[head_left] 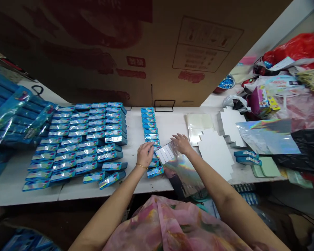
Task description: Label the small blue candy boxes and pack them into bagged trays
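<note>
My left hand (144, 155), with a thin bangle at the wrist, is over a single column of small flat blue boxes (149, 126). Its fingers are bent and drawn together, fingertips at the boxes; anything pinched in them is hidden. To its right, my right hand (181, 143) grips the upper edge of a shiny silvery sticker sheet (188, 170), its thumb out of sight. White rectangular strips (165, 153) show on the sheet's left end, close to the blue boxes. The sheet's lower part lies slanted across the table's front edge.
Several columns of blue boxes (78, 143) cover the left of the white table (132, 122). Behind stands a large cardboard carton (157, 52). Right are stacked white sheets (214, 153), clear bags (199, 122), another silvery sheet (269, 137) and two blue boxes (248, 158).
</note>
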Demonstrator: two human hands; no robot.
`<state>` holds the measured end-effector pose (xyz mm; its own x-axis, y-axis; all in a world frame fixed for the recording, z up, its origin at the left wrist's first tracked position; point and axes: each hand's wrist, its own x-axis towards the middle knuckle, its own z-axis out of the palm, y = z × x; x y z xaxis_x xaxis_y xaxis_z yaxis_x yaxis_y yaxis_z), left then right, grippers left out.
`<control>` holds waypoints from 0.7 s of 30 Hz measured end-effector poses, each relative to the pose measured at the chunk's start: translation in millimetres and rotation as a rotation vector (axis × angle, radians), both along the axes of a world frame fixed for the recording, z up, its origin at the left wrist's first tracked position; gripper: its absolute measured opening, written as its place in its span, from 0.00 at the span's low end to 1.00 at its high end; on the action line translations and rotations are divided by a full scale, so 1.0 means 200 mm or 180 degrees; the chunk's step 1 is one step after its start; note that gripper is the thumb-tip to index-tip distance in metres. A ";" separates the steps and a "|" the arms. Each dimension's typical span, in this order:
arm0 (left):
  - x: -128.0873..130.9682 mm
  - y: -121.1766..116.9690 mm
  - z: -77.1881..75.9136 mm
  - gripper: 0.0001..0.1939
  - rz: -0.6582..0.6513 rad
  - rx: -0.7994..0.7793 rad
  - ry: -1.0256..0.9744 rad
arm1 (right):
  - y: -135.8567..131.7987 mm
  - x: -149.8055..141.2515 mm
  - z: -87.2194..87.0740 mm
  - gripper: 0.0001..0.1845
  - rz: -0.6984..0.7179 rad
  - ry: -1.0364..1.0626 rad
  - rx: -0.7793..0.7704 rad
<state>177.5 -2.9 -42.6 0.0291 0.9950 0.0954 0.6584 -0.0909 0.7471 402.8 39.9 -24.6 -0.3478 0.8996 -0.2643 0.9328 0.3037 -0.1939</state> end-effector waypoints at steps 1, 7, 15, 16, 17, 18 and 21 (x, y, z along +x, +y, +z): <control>0.05 0.00 0.02 0.14 -0.0186 -0.0049 0.0155 | 0.02 0.02 -0.01 0.14 0.0100 -0.0045 -0.0140; 0.30 0.05 0.07 0.18 -0.0968 -0.0453 0.1166 | 0.04 0.04 0.02 0.10 0.0286 0.0220 -0.0256; 0.36 0.06 0.03 0.05 -0.0757 -0.0578 0.0956 | -0.01 0.01 -0.02 0.07 0.0299 0.0446 -0.0588; 0.36 0.06 0.03 0.05 -0.0735 -0.0567 0.0873 | 0.00 0.02 -0.01 0.06 0.0312 0.0514 -0.0587; 0.37 0.06 0.04 0.05 -0.0717 -0.0562 0.0792 | 0.01 0.03 0.00 0.07 0.0329 0.0595 -0.0578; 0.37 0.06 0.05 0.06 -0.0701 -0.0561 0.0699 | 0.01 0.05 0.02 0.08 0.0345 0.0683 -0.0558; 0.37 0.06 0.09 0.09 -0.0629 -0.0644 0.0194 | 0.00 0.09 0.09 0.09 0.0430 0.0959 -0.0247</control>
<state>252.1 8.7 -24.5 0.2238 0.9681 -0.1125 0.6870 -0.0748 0.7228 420.2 40.3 -7.5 -0.5355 0.8212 -0.1973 0.7823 0.3943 -0.4822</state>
